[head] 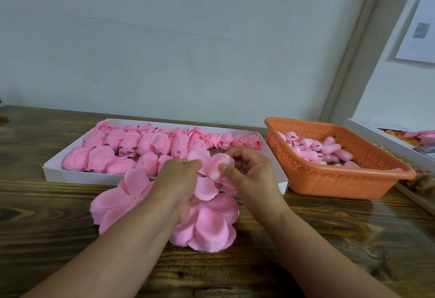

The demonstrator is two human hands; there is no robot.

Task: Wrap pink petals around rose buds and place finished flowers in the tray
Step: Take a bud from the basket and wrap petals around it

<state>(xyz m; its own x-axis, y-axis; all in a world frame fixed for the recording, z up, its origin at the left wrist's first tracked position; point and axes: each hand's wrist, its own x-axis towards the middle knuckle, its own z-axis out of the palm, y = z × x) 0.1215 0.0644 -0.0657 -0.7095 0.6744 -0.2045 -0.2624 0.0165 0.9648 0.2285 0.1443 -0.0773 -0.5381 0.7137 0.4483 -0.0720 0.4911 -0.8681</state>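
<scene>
wall (188, 39): plain pale grey, faint scuffs | table (329, 239): dark knotty wood, its far edge against the wall | right corner: grey frame strip (353, 50) | light: soft, even

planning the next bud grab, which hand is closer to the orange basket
Right. The right hand works nearest the orange basket of rose buds; the left hand sits farther off, pinching the petal by the white tray.

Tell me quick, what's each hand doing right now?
Left hand: fingers pinching a pink petal.
Right hand: fingers curled, thumb pressing the rose bud wrapped in that petal.
</scene>
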